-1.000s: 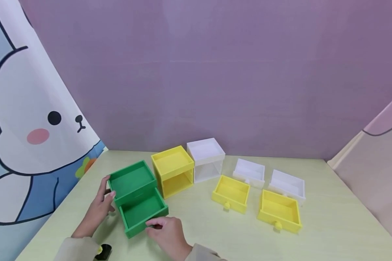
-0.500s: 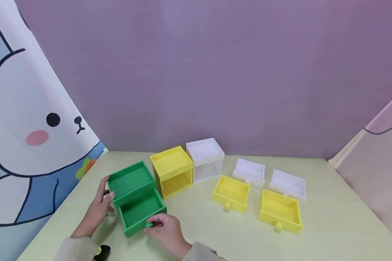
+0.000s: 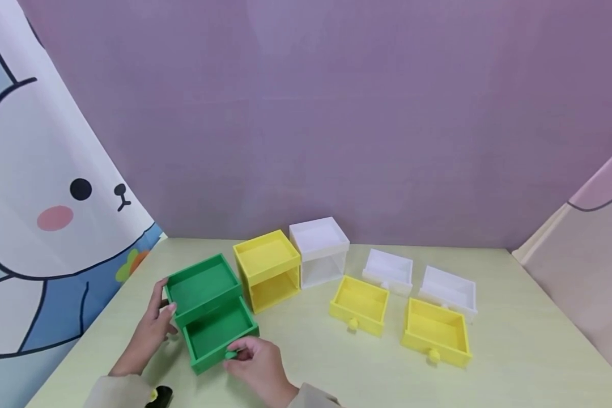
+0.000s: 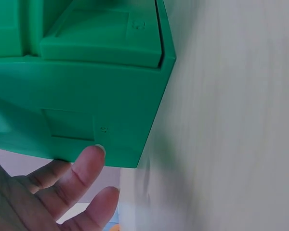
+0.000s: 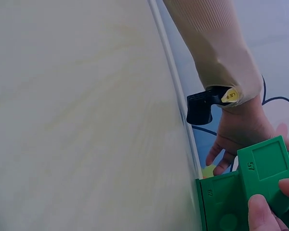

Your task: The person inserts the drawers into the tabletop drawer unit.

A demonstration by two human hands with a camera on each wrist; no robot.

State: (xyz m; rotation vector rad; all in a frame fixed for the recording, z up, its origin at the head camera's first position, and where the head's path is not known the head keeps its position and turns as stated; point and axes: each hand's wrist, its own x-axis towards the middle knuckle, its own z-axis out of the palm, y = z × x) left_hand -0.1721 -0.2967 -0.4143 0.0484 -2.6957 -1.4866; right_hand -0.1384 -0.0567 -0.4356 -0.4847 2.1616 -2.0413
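A green cabinet (image 3: 204, 286) stands at the left of the table, its green drawer (image 3: 219, 328) partly out at the front. The left hand (image 3: 150, 331) holds the cabinet's left side, thumb near the front corner; in the left wrist view that hand (image 4: 67, 195) has its fingertips on the green wall (image 4: 72, 96). Thumb and fingers of the right hand (image 3: 262, 362) pinch the drawer's round knob (image 3: 230, 355). The right wrist view has the right hand's fingertips (image 5: 262, 211) at the drawer front (image 5: 265, 159), and the left hand (image 5: 243, 127) beyond.
Right of the green cabinet stand a yellow cabinet (image 3: 267, 260) and a white one (image 3: 319, 241), both with hollow fronts. Farther right lie two yellow drawers (image 3: 359, 306), (image 3: 436, 331) and two white drawers (image 3: 389, 269), (image 3: 449, 289). A purple backdrop (image 3: 306, 124) rises behind the table.
The green drawer sits slightly farther into its cabinet. More of its knob shows between the right hand's fingers. The left hand keeps its hold.
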